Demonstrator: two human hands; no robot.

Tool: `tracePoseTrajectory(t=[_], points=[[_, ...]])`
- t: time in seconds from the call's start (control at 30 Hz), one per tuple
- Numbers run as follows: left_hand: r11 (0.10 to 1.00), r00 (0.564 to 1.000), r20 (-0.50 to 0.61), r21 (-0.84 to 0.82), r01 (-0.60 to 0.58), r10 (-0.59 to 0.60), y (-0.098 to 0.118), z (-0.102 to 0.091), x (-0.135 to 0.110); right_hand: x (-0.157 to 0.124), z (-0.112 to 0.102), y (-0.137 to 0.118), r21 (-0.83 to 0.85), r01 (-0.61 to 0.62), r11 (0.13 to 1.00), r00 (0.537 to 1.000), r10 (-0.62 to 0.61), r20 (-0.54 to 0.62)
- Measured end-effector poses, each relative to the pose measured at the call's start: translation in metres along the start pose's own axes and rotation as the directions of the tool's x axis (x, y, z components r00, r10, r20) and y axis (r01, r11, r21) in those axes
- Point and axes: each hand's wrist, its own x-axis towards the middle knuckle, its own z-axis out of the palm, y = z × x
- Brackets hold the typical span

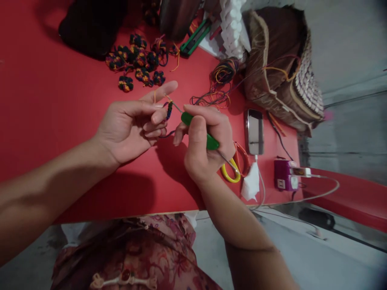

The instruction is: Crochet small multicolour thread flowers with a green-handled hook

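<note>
My left hand (133, 121) pinches a small dark crochet piece (169, 110) between thumb and fingers, with the index finger stretched out and an orange strand of yarn over it. In my right hand (208, 141) is a crochet hook with a green handle (213, 141), its thin metal tip at the top edge of the piece. A dark strand hangs below the piece toward my right hand. Beyond my hands lies a loose bundle of multicoloured yarn (225, 71). Several small crocheted flowers (140, 58) in dark, orange and purple yarn lie on the red table (39, 100).
At the back are a black object (90, 28), a green box cutter (196, 38) and a white textured item (232, 28). To the right stand a brown bag (260, 60), a phone (254, 131), scissors (231, 173), crumpled white paper (250, 183) and a purple plug adapter (282, 175) with a cable.
</note>
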Motion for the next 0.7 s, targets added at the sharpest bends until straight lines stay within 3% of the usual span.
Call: tracePoseTrajectory(t=[0.17, 0.43, 0.6, 0.7], points=[[0.999, 0.999, 0.041, 0.011, 0.033, -0.034, 0.007, -0.005, 0.0, 0.002, 0.003, -0.001, 0.038, -0.051, 0.998, 0.999, 0.052, -0.016], [0.996, 0.996, -0.028, 0.01, 0.085, -0.085, 0.019, -0.011, 0.003, 0.008, 0.002, -0.002, 0.214, 0.064, 0.975, 0.997, -0.055, -0.048], [0.987, 0.988, -0.002, 0.043, 0.154, -0.154, 0.024, -0.019, 0.005, 0.012, -0.006, -0.005, 0.204, -0.01, 0.979, 0.999, 0.02, -0.043], [0.98, 0.983, 0.005, 0.078, 0.181, -0.182, 0.026, -0.022, 0.008, 0.014, -0.01, -0.004, 0.301, -0.039, 0.953, 0.999, 0.041, 0.0]])
